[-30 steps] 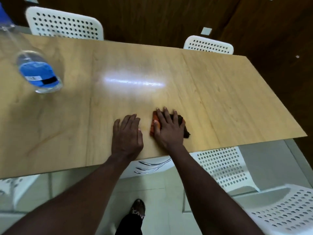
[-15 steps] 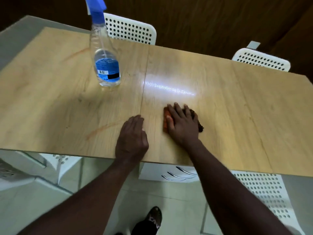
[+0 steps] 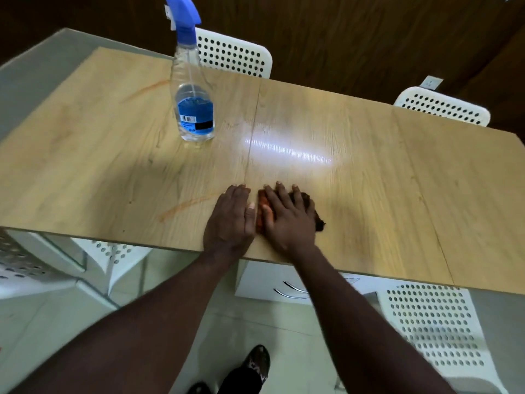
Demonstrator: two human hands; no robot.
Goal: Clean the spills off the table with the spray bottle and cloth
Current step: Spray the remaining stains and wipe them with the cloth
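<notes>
Head view shows the right hand (image 3: 287,220) with fingers spread flat, pressing the cloth (image 3: 308,207) onto the desk (image 3: 397,180) near its front edge; the left hand (image 3: 230,220) lies open and empty just beside it. The spray bottle (image 3: 191,89) stands upright, well apart toward the far left. Orange streaks (image 3: 184,209) sit left of the hands; a short wipe could miss them, and a soiled cloth might smear them further. Compared with half a second ago, the hands are closer together, almost touching, and the bottle appears more central.
</notes>
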